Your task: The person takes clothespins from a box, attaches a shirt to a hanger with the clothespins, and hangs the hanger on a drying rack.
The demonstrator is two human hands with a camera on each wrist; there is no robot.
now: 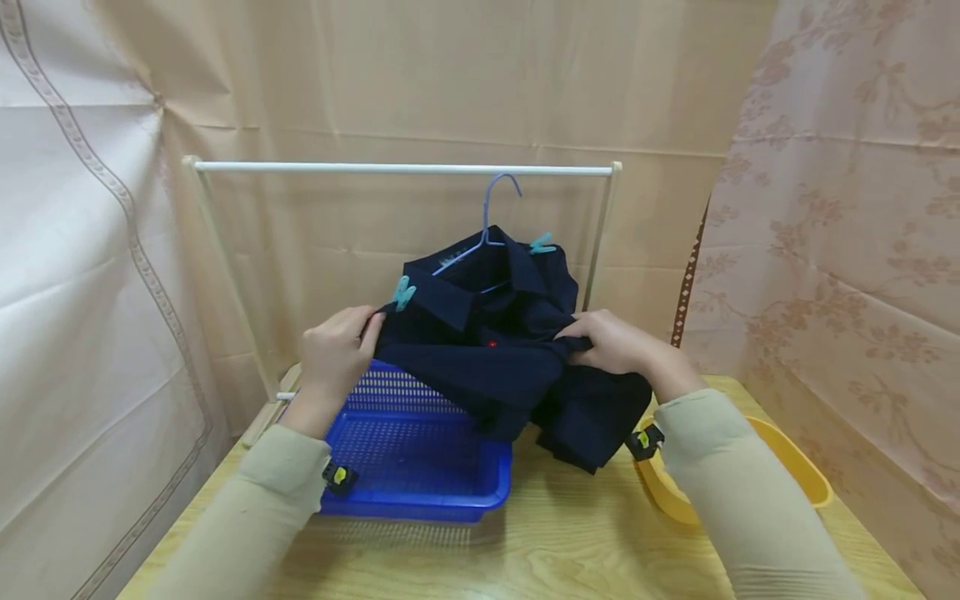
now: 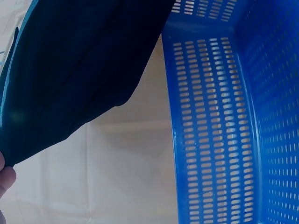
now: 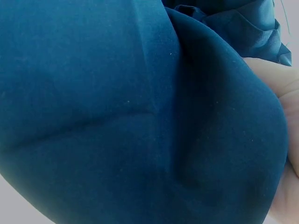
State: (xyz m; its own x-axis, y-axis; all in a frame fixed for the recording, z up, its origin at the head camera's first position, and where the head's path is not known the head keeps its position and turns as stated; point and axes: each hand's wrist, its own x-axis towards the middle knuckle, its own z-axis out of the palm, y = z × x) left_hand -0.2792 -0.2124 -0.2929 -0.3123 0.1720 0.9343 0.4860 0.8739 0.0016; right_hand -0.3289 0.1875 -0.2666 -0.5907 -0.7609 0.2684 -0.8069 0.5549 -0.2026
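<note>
A dark navy collared shirt (image 1: 465,367) is on a pale blue-violet hanger (image 1: 486,208), whose hook overlaps the white rail in the head view. Turquoise clothespins (image 1: 403,293) pinch the fabric at both shoulders. My left hand (image 1: 341,354) pinches the shirt's edge just beside the left clothespin; its fingertips (image 2: 6,177) show at the border of the left wrist view. With my right hand (image 1: 607,342) I grip a bunched fold on the shirt's right side. Draped cloth (image 3: 117,121) fills most of the right wrist view and hides part of that hand.
Under the shirt is a blue perforated basket (image 1: 420,507), partly covered by hanging cloth. A yellow basin (image 1: 802,467) stands on the right, behind my right forearm. The drying rack's white rail (image 1: 337,167) spans the back of the wooden table (image 1: 570,550). Curtains enclose the sides.
</note>
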